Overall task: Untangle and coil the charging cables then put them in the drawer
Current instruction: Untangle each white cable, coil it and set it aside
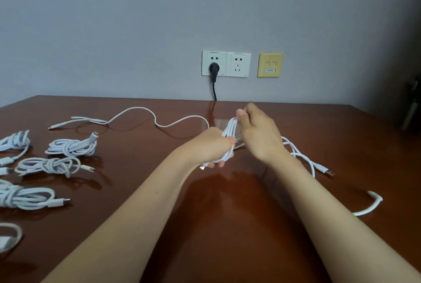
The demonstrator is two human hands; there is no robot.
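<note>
Your left hand point(210, 144) grips the lower end of a white cable coil point(229, 133), held below the socket point(226, 63). Your right hand point(258, 133) pinches its upper loops with curled fingers point(248, 109). Bundled cables point(70, 146) lie below-left of the socket.
</note>
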